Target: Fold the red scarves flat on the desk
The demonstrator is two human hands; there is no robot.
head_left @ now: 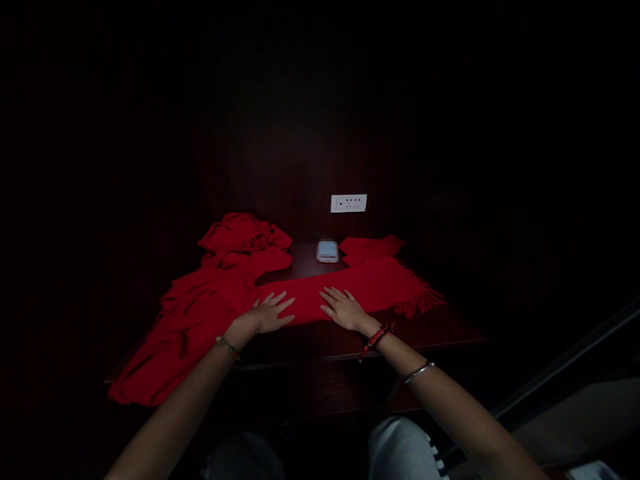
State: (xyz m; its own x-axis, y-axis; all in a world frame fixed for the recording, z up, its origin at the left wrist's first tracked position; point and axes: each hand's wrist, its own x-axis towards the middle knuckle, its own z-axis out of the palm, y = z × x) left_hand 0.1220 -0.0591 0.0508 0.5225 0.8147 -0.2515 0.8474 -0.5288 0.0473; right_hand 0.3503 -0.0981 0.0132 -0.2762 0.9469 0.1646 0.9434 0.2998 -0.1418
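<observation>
A long red scarf (380,283) with a fringed end lies stretched across a dark wooden table (440,330). My left hand (267,315) rests flat on the scarf's middle, fingers spread. My right hand (343,308) lies flat on the scarf just to the right, fingers stretched out, a red cord bracelet at its wrist. Neither hand grips anything. To the left the red cloth (195,320) bunches up and hangs over the table's left front edge.
A crumpled heap of red fabric (245,240) sits at the back left, and a folded red piece (370,247) at the back right. Between them lies a small pale phone-like object (327,251). A white socket plate (349,203) is on the dark wall. The surroundings are very dark.
</observation>
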